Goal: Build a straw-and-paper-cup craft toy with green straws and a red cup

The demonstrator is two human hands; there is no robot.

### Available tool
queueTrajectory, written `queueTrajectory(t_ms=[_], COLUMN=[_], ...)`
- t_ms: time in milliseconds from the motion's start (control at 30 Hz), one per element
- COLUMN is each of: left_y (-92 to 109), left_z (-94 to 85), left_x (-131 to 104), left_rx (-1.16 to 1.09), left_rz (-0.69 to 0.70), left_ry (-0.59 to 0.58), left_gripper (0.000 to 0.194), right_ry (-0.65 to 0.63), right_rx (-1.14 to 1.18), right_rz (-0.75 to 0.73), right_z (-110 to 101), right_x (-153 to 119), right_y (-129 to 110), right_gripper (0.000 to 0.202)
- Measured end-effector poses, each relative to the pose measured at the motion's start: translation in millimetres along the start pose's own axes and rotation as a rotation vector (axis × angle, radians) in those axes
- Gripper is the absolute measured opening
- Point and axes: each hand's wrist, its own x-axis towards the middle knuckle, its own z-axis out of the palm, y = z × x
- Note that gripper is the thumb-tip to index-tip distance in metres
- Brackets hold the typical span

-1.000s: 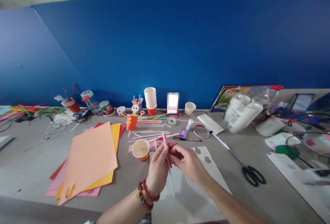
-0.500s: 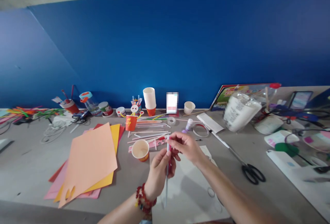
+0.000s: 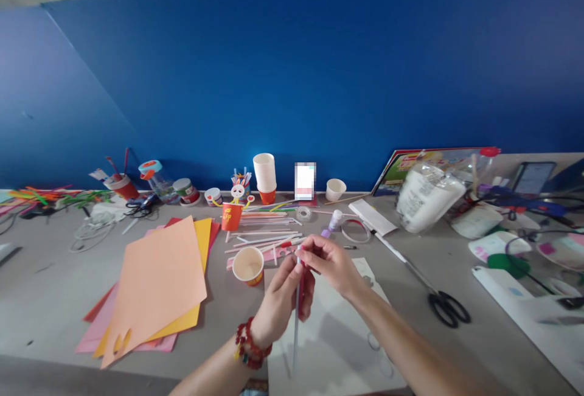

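Observation:
My left hand (image 3: 285, 295), with a red bead bracelet at the wrist, is closed around a pale straw (image 3: 296, 335) that hangs down over a white sheet (image 3: 328, 347). A dark pink piece (image 3: 302, 286) lies along the straw within its fingers. At the straw's top end, the fingertips of my right hand (image 3: 326, 262) are pinched together and touch the straw and the pink piece. An open paper cup (image 3: 249, 266) stands just left of my hands, beside pink cut paper (image 3: 271, 254).
Coloured paper sheets (image 3: 159, 280) are stacked at left. Black-handled scissors (image 3: 447, 309) lie at right. Behind are an orange cup with a rabbit figure (image 3: 232, 216), loose straws (image 3: 260, 222), a glue bottle (image 3: 335, 220) and white tape (image 3: 303, 214).
Both hands stay together at the straw. My left wrist has shifted slightly left, and the straw's lower end sits a little lower.

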Motion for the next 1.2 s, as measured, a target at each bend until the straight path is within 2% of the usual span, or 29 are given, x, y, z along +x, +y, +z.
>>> queueTrajectory(t_ms=[133,300,467,567,667,700,733,833,933,1033,1200], left_y=[-0.7,-5.4,-4.7,-4.4,-4.6,-4.9,-5.5,-9.2,-14.1,-16.7,-15.7], left_z=[1.6,2.1,-4.8,-8.1,-8.3,-7.9,-7.3,-6.3,-8.1,-11.5,-12.7], left_x=[2.1,1.9,1.8,3.1,4.9,5.5,6.1,7.9,9.4,10.3,9.6], left_rx=[0.113,0.171,0.078,0.013,-0.028,-0.038,-0.049,-0.074,-0.081,-0.083,-0.105], left_rz=[0.044,0.114,0.034,0.017,0.025,0.024,0.020,0.019,0.025,0.033,0.022], left_ry=[0.024,0.035,0.056,0.106,0.141,0.141,0.137,0.127,0.124,0.134,0.119], left_gripper=[0.038,0.040,0.043,0.047,0.048,0.048,0.048,0.047,0.047,0.046,0.045], right_ry=[0.046,0.027,0.028,-0.059,-0.146,-0.127,-0.050,0.031,0.012,-0.045,-0.130], right_rx=[0.058,0.181,0.102,0.052,-0.220,-0.383,-0.603,-0.810,-0.970,-1.089,-1.217], right_rz=[0.032,0.139,0.063,0.024,-0.049,-0.074,-0.098,-0.093,-0.076,-0.064,-0.048], right_z=[5.0,9.9,12.8,8.4,-4.2,-9.1,-13.5,-18.9,-11.5,-1.5,0.9], right_x=[-2.5,0.9,5.7,13.1,38.1,51.4,66.6,116.0,154.9,175.4,187.0], right_y=[5.5,16.2,21.3,25.0,32.5,36.0,40.0,54.9,70.9,83.9,94.8], right_gripper=[0.034,0.037,0.036,0.035,0.040,0.046,0.050,0.037,0.022,0.025,0.030])
